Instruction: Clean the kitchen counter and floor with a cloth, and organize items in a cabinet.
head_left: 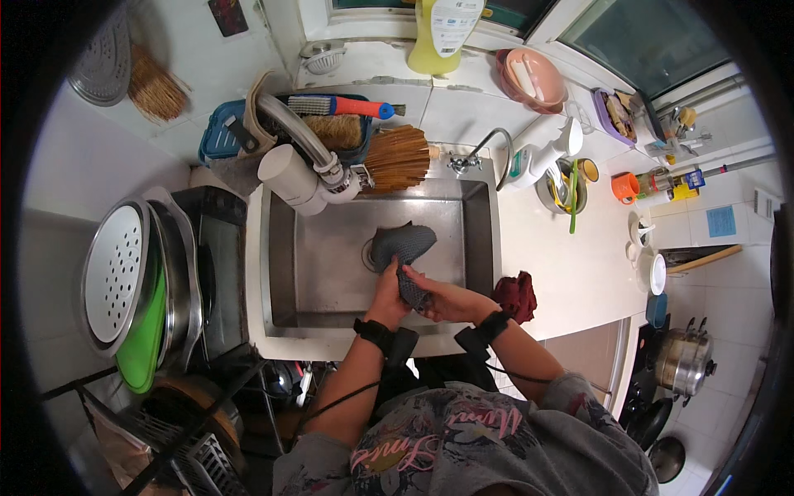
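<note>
Both my hands grip a dark grey textured cloth [404, 243] over a stainless steel sink [329, 260]. My left hand [388, 294] closes around the cloth's narrow, bunched middle. Against the lower bunched end, my right hand [443, 301] has its thumb laid along the fabric and its other fingers partly hidden underneath. The cloth's wider end spreads beyond my hands, partly covering the round drain [367, 255]. A chrome faucet with a white filter [291, 180] reaches over the sink's far left part.
A crumpled dark red cloth [516, 296] lies at the sink's right edge. Behind the sink stand a brush bundle [397, 160], a blue basket [222, 127] and a small curved tap [484, 152]. Pans and a colander [115, 273] lean at left. A spray bottle [533, 162] stands at right.
</note>
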`<state>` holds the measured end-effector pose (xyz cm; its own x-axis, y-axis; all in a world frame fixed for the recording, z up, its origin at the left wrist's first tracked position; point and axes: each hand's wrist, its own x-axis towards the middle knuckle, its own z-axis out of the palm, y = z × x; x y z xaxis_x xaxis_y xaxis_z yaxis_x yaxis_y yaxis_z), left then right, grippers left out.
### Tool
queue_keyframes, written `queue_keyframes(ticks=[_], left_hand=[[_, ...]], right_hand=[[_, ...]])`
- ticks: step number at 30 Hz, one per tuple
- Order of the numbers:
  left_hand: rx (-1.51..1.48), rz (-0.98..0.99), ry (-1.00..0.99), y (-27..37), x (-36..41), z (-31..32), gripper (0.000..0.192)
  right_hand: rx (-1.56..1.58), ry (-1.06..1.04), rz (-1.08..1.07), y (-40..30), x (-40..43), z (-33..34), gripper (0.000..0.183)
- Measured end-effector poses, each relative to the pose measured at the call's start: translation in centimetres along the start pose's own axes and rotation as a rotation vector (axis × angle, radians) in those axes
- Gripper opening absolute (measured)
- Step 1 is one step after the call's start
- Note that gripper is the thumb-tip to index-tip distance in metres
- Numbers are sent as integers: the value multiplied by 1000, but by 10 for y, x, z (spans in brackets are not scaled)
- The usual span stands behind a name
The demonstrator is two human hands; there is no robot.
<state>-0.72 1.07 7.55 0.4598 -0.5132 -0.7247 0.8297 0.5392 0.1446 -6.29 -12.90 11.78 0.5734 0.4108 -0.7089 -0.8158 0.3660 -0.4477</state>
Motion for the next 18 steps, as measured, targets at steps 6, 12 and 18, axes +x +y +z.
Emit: queue_keyframes(ticks=[6,12,18], left_hand=[[-210,-5,-230,-20,-26,5,31],[-807,-527,-215,-25,-50,12,35],[-146,-385,-241,-6,-64,21,43]], right_hand=[[318,120,-85,12,-14,-3,83],[465,27,-59,11,30,-29,66],[167,225,-232,-23,33,6,52]])
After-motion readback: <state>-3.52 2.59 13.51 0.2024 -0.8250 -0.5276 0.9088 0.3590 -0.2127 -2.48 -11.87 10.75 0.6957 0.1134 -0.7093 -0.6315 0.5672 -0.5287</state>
